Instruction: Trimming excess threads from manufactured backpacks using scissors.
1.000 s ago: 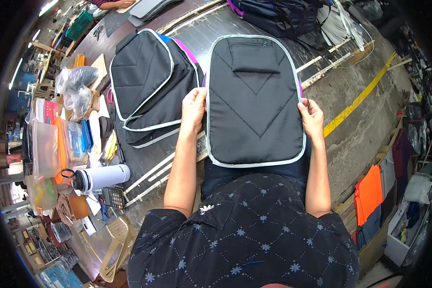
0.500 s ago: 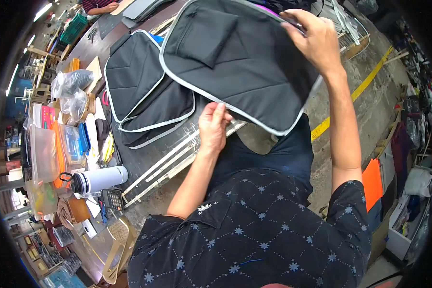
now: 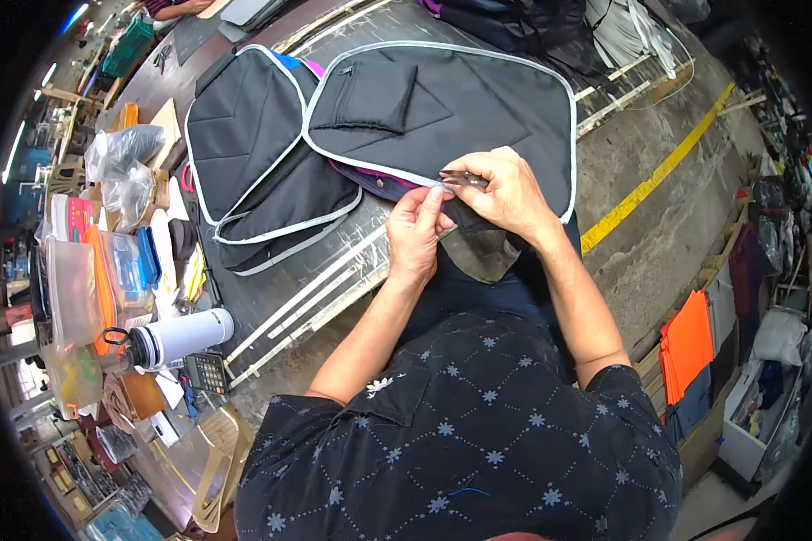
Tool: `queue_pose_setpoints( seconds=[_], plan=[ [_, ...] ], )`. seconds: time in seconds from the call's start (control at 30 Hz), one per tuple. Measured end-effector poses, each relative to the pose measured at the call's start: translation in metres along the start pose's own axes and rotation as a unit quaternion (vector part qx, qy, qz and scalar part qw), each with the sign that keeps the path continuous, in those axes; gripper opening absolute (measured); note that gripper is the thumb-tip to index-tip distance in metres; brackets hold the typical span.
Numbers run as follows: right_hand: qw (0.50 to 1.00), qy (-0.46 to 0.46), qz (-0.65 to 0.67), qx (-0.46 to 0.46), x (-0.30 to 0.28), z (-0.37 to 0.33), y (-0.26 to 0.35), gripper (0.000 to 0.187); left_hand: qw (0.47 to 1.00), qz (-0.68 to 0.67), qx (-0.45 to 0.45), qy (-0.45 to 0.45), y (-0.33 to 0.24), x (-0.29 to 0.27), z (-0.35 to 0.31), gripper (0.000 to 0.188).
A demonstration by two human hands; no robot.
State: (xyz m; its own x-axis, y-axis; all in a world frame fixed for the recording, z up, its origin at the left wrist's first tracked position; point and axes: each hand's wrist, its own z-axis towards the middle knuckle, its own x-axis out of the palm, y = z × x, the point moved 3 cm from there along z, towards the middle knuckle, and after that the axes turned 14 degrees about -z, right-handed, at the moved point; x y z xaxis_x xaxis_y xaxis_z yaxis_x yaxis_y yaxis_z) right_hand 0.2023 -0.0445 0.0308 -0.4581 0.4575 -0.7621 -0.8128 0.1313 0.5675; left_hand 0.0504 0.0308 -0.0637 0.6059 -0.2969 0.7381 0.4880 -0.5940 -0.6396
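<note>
A black fabric bag panel [image 3: 496, 117] with light grey edge binding and a small zipped pocket [image 3: 376, 96] lies across the table edge in front of me. At its near edge, my left hand [image 3: 415, 233] pinches the binding between thumb and fingertips. My right hand [image 3: 503, 191] holds small dark thread snips [image 3: 465, 178], their tips at the binding beside my left thumb. Whether the blades touch a thread is too small to tell. Left of the panel, partly under it, is another black bag piece [image 3: 248, 113] with the same grey binding.
A white water bottle [image 3: 185, 338] and a calculator [image 3: 206, 372] stand at the left table edge. Plastic bags [image 3: 128, 155] and clear boxes [image 3: 70, 288] crowd the far left. A person's hand [image 3: 194, 7] shows at the top left. Orange sheets [image 3: 686, 347] hang at right.
The panel has come down from a raised tilt to lie flat. My right hand left its upper right edge for the near edge, where the snips now show in it.
</note>
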Motion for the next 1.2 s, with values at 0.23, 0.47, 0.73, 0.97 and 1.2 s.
queue_pose_setpoints(
  seconds=[0.23, 0.47, 0.73, 0.97, 1.2],
  plan=[
    [0.988, 0.007, -0.132, -0.085, 0.005, 0.007, 0.012, 0.02, 0.999, 0.027, 0.001, 0.027, 0.002, -0.001, 0.002, 0.02],
    [0.971, -0.044, 0.199, 0.121, 0.006, -0.013, -0.009, 0.025, 1.0, 0.029, 0.006, 0.004, 0.004, 0.005, 0.001, 0.021],
    [0.983, -0.05, 0.113, 0.138, -0.006, -0.032, 0.006, 0.017, 0.961, 0.226, 0.156, 0.019, -0.043, -0.015, -0.004, 0.011],
    [0.993, -0.081, -0.074, -0.045, 0.014, 0.007, 0.04, 0.036, 0.751, 0.46, 0.47, 0.052, -0.121, -0.012, 0.022, 0.02],
    [0.973, 0.108, 0.141, 0.149, 0.057, 0.035, 0.001, 0.021, 0.732, 0.528, 0.426, 0.058, -0.121, 0.004, 0.023, 0.022]
  ],
)
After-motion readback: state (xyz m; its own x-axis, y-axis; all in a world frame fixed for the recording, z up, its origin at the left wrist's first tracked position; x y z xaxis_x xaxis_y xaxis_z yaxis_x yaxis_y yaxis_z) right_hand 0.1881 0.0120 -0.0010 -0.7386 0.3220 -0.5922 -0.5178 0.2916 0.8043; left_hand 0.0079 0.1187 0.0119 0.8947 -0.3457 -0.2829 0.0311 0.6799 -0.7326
